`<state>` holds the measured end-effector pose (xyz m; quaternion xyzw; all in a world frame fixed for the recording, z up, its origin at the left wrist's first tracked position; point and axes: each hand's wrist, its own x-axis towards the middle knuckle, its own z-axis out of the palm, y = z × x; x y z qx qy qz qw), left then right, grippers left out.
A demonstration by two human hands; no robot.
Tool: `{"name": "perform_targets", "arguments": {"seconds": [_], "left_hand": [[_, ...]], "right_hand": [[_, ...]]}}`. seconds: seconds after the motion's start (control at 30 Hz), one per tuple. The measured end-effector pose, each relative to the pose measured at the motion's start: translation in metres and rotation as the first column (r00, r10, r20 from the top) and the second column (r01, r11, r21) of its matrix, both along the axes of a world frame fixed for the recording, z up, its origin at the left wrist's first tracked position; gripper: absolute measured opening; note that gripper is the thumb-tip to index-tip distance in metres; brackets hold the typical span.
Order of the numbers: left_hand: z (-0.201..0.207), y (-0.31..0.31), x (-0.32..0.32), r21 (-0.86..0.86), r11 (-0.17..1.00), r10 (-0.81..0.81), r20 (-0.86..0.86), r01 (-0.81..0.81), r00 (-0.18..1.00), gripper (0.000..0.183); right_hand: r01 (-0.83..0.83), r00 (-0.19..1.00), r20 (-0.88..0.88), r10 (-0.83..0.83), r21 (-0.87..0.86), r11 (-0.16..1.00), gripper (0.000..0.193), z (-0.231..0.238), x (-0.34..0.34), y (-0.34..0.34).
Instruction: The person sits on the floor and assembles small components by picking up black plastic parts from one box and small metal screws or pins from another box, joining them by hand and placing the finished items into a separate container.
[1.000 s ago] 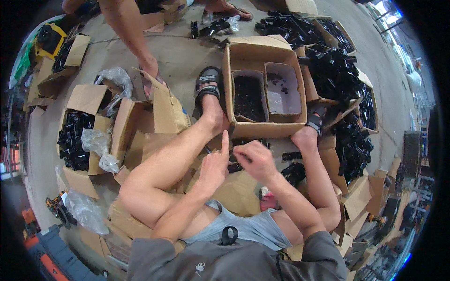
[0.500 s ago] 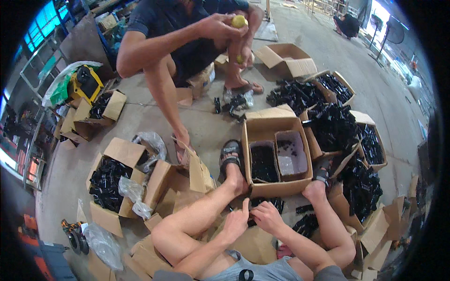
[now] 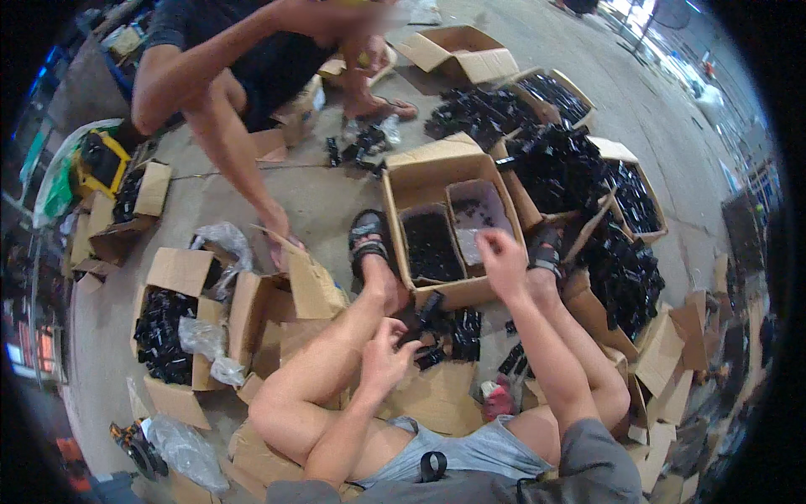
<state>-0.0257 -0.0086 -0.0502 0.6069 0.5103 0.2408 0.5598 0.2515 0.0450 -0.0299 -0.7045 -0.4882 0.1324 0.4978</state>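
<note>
My left hand (image 3: 388, 359) is low over my shin, its thumb and fingers loosely apart. Just beyond its fingertips, a black plastic part (image 3: 431, 311) stands tilted among several similar black pieces (image 3: 464, 334) on the floor between my feet. My right hand (image 3: 502, 259) reaches over the near right edge of an open cardboard box (image 3: 457, 296), fingers curled together; anything within them is hidden. Two inner compartments sit in that box: the left tray (image 3: 432, 244) holds many small black bits, while the pale right tray (image 3: 477, 210) has a few scattered ones.
Cartons heaped with black parts (image 3: 558, 168) stand along the right; another carton of black parts (image 3: 168, 332) is at left beside clear plastic bags (image 3: 206, 336). A co-worker (image 3: 227, 92) squats at the upper left. Cardboard sheets (image 3: 437, 395) lie under my legs.
My hands have parted: the right moved up and forward to the box, the left stayed low and loosened. The view has shifted, and the co-worker's raised hand is blurred.
</note>
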Motion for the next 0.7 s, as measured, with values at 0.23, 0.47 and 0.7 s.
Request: {"name": "perform_targets", "arguments": {"seconds": [0.23, 0.47, 0.7], "left_hand": [[-0.012, 0.019, -0.004, -0.535, 0.844, 0.33, 0.583, 0.046, 0.742, 0.032], [-0.015, 0.026, -0.019, -0.628, 0.772, 0.449, 0.647, 0.098, 0.617, 0.045], [-0.024, 0.029, -0.018, -0.674, 0.728, 0.487, 0.636, 0.124, 0.599, 0.03]], "right_hand": [[0.073, 0.979, 0.204, -0.001, -0.343, 0.937, 0.02, -0.08, 0.077, 0.084], [0.025, 0.811, 0.536, 0.233, -0.43, 0.902, 0.034, -0.15, 0.098, 0.133], [0.109, 0.687, 0.662, 0.299, -0.501, 0.859, 0.015, -0.156, 0.086, 0.136]]}}
